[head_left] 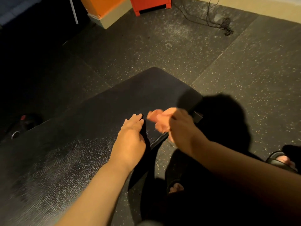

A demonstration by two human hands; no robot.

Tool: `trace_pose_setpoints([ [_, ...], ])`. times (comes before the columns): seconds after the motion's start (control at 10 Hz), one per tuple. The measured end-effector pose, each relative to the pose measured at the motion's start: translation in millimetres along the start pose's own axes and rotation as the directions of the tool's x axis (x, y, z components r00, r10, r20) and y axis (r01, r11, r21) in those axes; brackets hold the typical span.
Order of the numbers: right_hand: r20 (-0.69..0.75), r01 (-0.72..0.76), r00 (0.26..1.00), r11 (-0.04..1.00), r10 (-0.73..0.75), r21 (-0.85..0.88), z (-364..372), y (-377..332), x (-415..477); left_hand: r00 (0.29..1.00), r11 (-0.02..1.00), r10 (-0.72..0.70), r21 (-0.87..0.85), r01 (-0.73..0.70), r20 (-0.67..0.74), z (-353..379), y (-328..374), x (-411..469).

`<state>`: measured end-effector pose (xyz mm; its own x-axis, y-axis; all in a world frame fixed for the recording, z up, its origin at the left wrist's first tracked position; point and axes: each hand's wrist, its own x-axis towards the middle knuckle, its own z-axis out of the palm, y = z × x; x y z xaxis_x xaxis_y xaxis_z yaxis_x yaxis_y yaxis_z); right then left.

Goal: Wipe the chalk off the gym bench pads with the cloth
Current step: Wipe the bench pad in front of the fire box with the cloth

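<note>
Head view: black textured bench pad [114, 111] runs from lower left to rounded end at centre. I see left hand [130, 137] flat on it, fingers straight, near right edge by faint chalk smear [148, 133]. Right hand [172, 126] just beside, over that edge, motion-blurred; cannot tell if it grips cloth. Red box [149, 4], orange box [104, 5], tangled cable [225, 26] far off. 2 sandalled feet [280, 160] right of bench. Open rubber floor [162, 46] beyond pad end
</note>
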<state>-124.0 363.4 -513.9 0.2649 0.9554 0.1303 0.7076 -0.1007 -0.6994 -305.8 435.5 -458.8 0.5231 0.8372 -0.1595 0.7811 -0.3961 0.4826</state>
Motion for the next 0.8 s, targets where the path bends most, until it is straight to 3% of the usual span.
trace_pose_setpoints([
  [0.1, -0.073, -0.205, 0.978, 0.970, 0.197, -0.127, 8.0, 12.1, 12.4, 1.000, 1.000, 0.006, 0.012, -0.006, -0.007, -0.2, -0.9, -6.3],
  [0.2, -0.067, -0.072, 0.994, 0.983, 0.084, 0.169, 26.0, -23.9, -14.0, 1.000, 1.000, 0.009, -0.007, -0.009, -0.021, 1.3, 4.0, -9.5],
  [0.3, 0.068, 0.184, 0.981, 0.983, -0.184, 0.004, 9.0, -13.4, -19.9, 0.999, 1.000, 0.026, 0.019, -0.025, -0.029, 1.6, 3.8, -10.1],
  [0.4, -0.064, -0.031, 0.998, 0.984, 0.020, -0.173, -8.1, 7.0, 2.6, 1.000, 1.000, -0.015, 0.022, 0.015, 0.002, -1.8, 4.6, -12.5],
  [0.5, -0.053, -0.226, 0.974, 0.962, 0.221, -0.150, 7.7, -17.2, 6.7, 1.000, 0.999, -0.010, 0.031, 0.010, -0.007, -2.4, 5.4, -16.0],
  [0.6, 0.009, 0.001, 1.000, 0.999, -0.001, 0.041, 16.2, -49.7, -4.4, 0.997, 0.997, 0.068, 0.046, -0.067, -0.037, -0.5, 4.2, -16.6],
  [0.7, 0.124, 0.183, 0.976, 0.983, -0.181, -0.003, -3.0, -37.5, 7.0, 0.998, 0.998, 0.048, 0.048, -0.046, -0.046, -3.9, -0.1, -17.2],
  [0.8, 0.089, -0.005, 0.996, 0.990, 0.018, -0.144, -17.2, 0.5, 25.1, 0.999, 0.989, 0.014, 0.146, -0.007, -0.042, -8.7, -3.1, -23.1],
])
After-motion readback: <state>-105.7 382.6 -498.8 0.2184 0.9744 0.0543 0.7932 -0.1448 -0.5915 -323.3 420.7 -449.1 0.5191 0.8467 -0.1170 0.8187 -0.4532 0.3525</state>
